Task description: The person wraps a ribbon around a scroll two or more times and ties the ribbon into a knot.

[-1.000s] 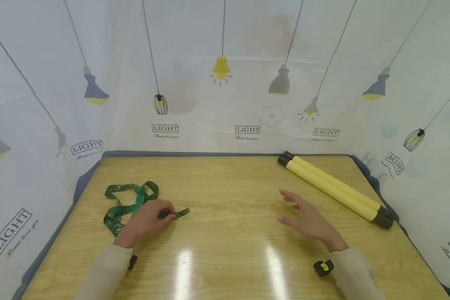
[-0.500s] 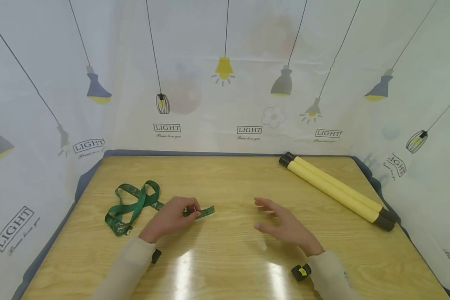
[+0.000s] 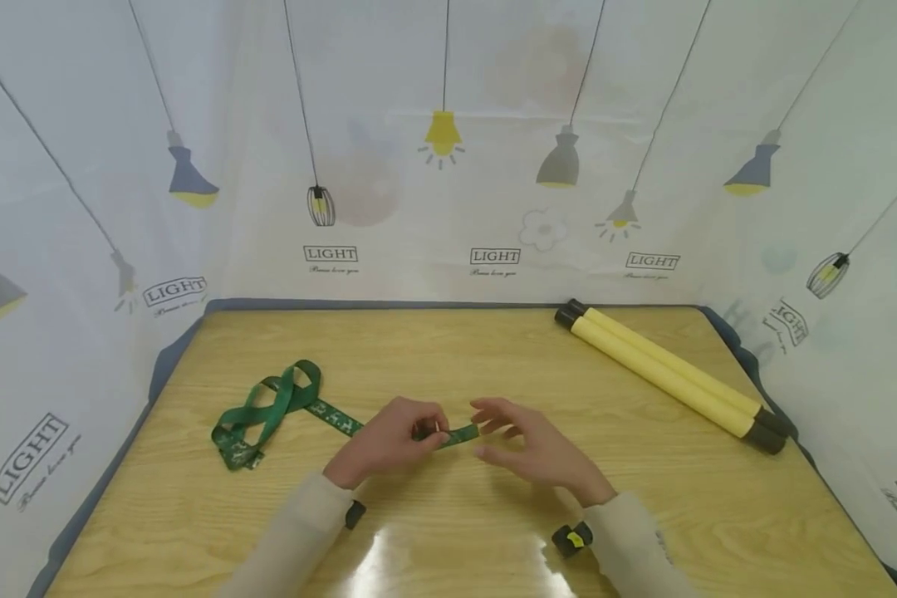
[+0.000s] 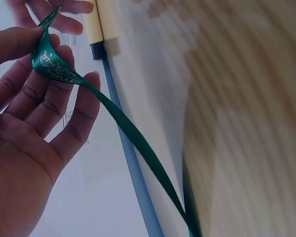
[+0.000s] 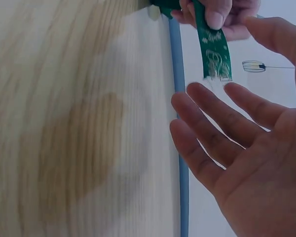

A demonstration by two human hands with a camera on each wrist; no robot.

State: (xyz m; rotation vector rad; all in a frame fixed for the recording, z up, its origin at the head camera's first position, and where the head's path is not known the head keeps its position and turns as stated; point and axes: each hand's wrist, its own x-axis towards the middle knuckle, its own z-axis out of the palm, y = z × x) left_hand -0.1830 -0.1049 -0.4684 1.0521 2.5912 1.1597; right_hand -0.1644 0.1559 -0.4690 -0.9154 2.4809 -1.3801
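A green ribbon (image 3: 272, 407) with a pale printed pattern lies in loose loops on the left of the table. My left hand (image 3: 392, 440) pinches it near one end between thumb and forefinger, and in the left wrist view the held ribbon (image 4: 54, 66) curves over the fingers and trails down. The short free end points toward my right hand (image 3: 541, 448), whose fingers are spread and hold nothing. Seen from the right wrist, the frayed ribbon end (image 5: 218, 69) hangs just beyond the fingertips (image 5: 195, 90) of the right hand.
Two yellow tubes (image 3: 665, 374) with black ends lie side by side at the back right of the wooden table (image 3: 448, 357). A white sheet (image 3: 404, 224) printed with lamps surrounds the table on three sides.
My left hand has moved right, drawing the ribbon end along and stretching a length out of the loops. My right hand has come left, close to that end. The tubes stay put.
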